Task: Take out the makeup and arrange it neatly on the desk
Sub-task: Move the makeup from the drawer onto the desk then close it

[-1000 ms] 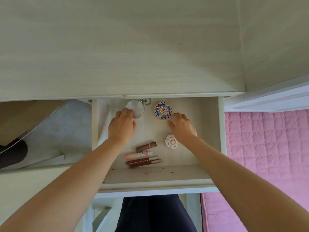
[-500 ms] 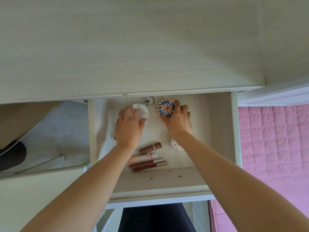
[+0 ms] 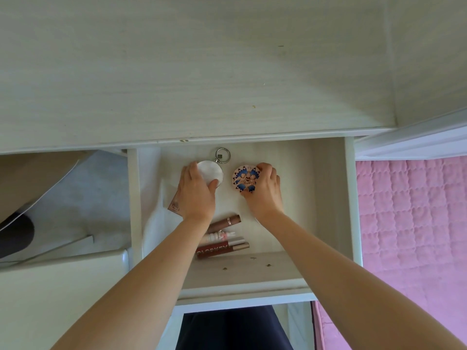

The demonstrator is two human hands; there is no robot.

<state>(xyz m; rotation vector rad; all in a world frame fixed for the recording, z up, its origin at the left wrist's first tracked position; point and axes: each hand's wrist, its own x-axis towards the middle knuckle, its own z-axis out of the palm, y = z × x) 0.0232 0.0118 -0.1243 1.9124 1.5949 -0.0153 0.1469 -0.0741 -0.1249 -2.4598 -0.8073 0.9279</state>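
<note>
Both my hands are inside the open white drawer (image 3: pixel 328 198) below the desk top (image 3: pixel 192 72). My left hand (image 3: pixel 195 192) grips a round white compact mirror (image 3: pixel 211 171) with a metal key ring (image 3: pixel 222 155) at the drawer's back. My right hand (image 3: pixel 262 190) closes around a round compact with a blue and pink pattern (image 3: pixel 245 179). Nearer the drawer front lie several lip products: a brown lipstick (image 3: pixel 226 221), a pale pink tube (image 3: pixel 221 235) and dark red gloss tubes (image 3: pixel 222 248). A small brown packet (image 3: pixel 174 204) peeks out under my left hand.
A pink quilted bed cover (image 3: pixel 414 223) lies to the right of the drawer. At the left, below the desk, are a grey floor (image 3: pixel 83 188) and a dark object (image 3: pixel 15 236). My dark clothing (image 3: pixel 232 329) shows under the drawer front.
Both hands moved toward the drawer's back. The left hand closed on the white mirror and the right on the patterned compact. My right arm now hides the small white compact.
</note>
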